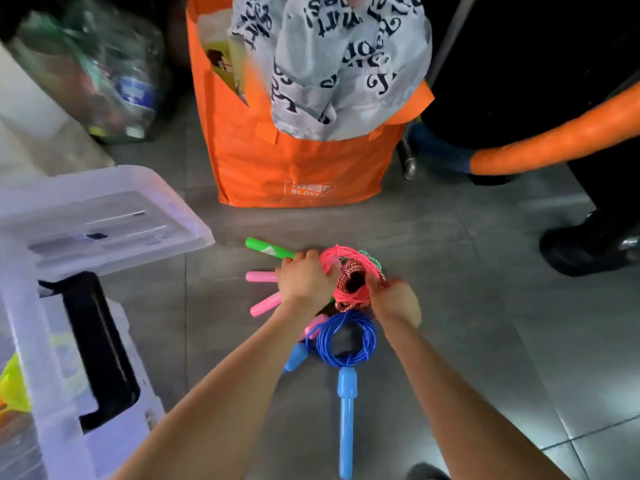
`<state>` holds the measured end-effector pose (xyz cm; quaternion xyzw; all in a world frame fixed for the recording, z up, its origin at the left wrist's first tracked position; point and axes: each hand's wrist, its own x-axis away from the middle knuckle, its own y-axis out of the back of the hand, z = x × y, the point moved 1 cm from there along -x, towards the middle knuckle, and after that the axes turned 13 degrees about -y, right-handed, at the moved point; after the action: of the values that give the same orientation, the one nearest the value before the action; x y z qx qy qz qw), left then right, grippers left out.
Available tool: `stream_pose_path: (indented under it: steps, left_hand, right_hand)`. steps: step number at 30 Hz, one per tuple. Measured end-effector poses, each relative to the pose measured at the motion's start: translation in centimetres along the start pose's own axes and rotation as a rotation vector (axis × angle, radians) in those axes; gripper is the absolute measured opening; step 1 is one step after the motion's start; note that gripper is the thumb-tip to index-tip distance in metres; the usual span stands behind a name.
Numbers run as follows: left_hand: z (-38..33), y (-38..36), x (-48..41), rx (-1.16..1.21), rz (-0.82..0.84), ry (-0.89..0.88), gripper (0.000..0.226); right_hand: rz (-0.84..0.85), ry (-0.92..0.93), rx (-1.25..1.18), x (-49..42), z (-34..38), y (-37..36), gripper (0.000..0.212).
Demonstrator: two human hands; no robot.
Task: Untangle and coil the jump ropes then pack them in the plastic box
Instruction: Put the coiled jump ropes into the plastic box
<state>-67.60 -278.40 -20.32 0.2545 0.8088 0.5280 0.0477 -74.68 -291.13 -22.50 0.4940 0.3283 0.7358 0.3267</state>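
1. A grey tiled floor [450,237] fills the view. At the far centre stands an orange bag [277,161] stuffed with a grey printed sack [339,64].
2. The clear plastic box [114,445] sits at the near left, with its lid [114,202] on its far side.
3. In the middle of the floor lies a rope bundle [349,282] of pink and red-flecked cords wound together, outside the box and well apart from it.
4. The left hand [304,278] has its fingers curled over the bundle's left side. A green handle [266,249] and two pink handles [263,277] stick out to the left from under it.
5. The right hand [394,299] grips the coils on the bundle's right side, fingers curled into the cords.
6. A blue rope [349,336] lies coiled on the floor just on the near side of the bundle, between the forearms. One blue handle [346,410] points towards the viewer.
7. At the right are an orange tube [554,140] and a black shoe [588,244].
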Motion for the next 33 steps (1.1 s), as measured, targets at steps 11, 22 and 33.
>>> stream_pose_path:
  steps: [11, 22, 33]
  left_hand:
    - [0.8, -1.6, 0.2, 0.151, 0.052, 0.076, 0.033]
    - [-2.4, 10.3, 7.9, 0.531, -0.068, -0.016, 0.029]
    - [7.5, 29.7, 23.8, 0.114, -0.264, -0.059, 0.051]
  right_hand:
    - [-0.198, 0.141, -0.039, 0.8, 0.1, 0.0, 0.02]
    - [-0.146, 0.294, -0.606, 12.6, 1.4, 11.5, 0.014]
    - [0.625, 0.353, -0.773, 33.6, 4.5, 10.5, 0.007]
